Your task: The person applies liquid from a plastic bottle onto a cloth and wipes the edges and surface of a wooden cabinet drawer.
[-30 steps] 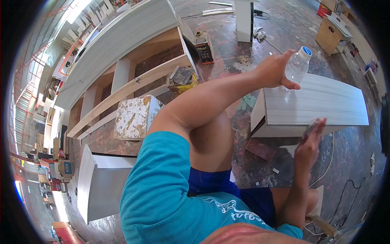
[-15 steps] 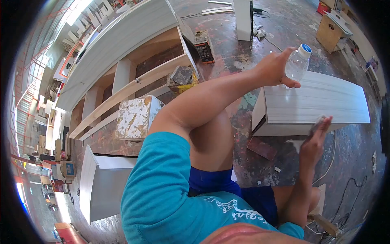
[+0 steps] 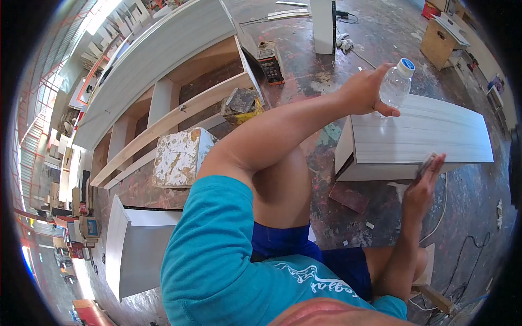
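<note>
A clear plastic bottle (image 3: 395, 89) with a blue and white cap is in the grip of my left hand (image 3: 370, 92), upright over the near left part of a white wood-grain box (image 3: 424, 133). My fingers wrap round its side. Against the long near edge of the box, my right hand (image 3: 421, 187) presses a small greyish wad (image 3: 426, 165), perhaps a cloth; its exact form is hard to make out. The fingers point upward along it. Beneath the box's near side, a flat reddish-brown block (image 3: 349, 198) lies on the floor.
A large open wooden frame (image 3: 168, 114) with a white panel stands at the upper left. Near it are a paint-spattered block (image 3: 179, 157) and a metal can (image 3: 270, 64). Another white box (image 3: 144, 250) stands lower left. Cables (image 3: 462, 266) lie on the right.
My right hand has slid a little to the right along the box edge with the greyish wad. My left hand holds the bottle in nearly the same place.
</note>
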Action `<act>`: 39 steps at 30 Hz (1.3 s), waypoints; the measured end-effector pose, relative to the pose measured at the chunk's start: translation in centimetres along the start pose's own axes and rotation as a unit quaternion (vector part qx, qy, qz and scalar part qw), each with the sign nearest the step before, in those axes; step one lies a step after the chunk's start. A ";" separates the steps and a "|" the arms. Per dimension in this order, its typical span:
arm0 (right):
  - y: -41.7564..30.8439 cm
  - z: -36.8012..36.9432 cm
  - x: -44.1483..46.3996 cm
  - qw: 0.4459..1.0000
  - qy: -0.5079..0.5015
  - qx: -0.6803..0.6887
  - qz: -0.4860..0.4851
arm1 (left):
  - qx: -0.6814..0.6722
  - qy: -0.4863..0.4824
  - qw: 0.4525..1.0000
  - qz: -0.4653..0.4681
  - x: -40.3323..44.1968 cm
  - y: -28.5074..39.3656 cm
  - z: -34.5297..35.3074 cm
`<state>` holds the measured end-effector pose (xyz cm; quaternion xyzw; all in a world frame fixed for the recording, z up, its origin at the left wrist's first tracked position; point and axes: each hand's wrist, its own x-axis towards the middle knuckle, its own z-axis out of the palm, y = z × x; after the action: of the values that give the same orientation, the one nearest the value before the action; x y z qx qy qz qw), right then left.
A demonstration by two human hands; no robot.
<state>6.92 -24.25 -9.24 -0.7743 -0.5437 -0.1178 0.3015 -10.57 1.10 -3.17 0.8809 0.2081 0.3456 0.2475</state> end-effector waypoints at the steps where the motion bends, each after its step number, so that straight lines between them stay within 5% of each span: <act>1: 1.1 0.0 0.5 1.000 0.016 -0.020 0.000 | -0.001 -0.003 1.000 -0.002 0.1 0.1 0.0; 5: 0.1 0.6 -0.1 0.999 0.044 0.010 -0.028 | 0.031 0.007 0.999 -0.006 0.0 0.1 -0.1; 11: -3.4 0.1 -1.7 0.997 -0.046 0.039 -0.056 | 0.016 0.003 1.000 -0.004 0.0 0.1 0.0; 19: 0.1 0.6 0.0 0.998 0.056 0.000 -0.040 | 0.027 0.008 1.000 0.000 0.0 0.1 0.0; 23: -4.2 0.7 -2.2 0.996 -0.023 0.076 -0.049 | 0.016 0.005 1.000 -0.004 0.0 0.1 0.1; 29: 0.6 0.0 0.6 0.999 0.036 -0.013 0.011 | 0.029 0.003 1.000 -0.005 -0.1 0.1 -0.1; 32: 2.5 1.0 0.6 0.993 0.089 -0.056 -0.062 | 0.012 0.002 1.000 -0.001 0.0 0.1 -0.1; 39: -2.7 0.4 -1.4 0.999 -0.004 0.030 -0.042 | 0.016 0.006 1.000 0.005 0.2 -0.3 0.2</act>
<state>3.88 -24.49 -9.37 -0.7422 -0.5801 -0.1111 0.3168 -10.38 1.37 -3.37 0.8837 0.2104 0.3490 0.2301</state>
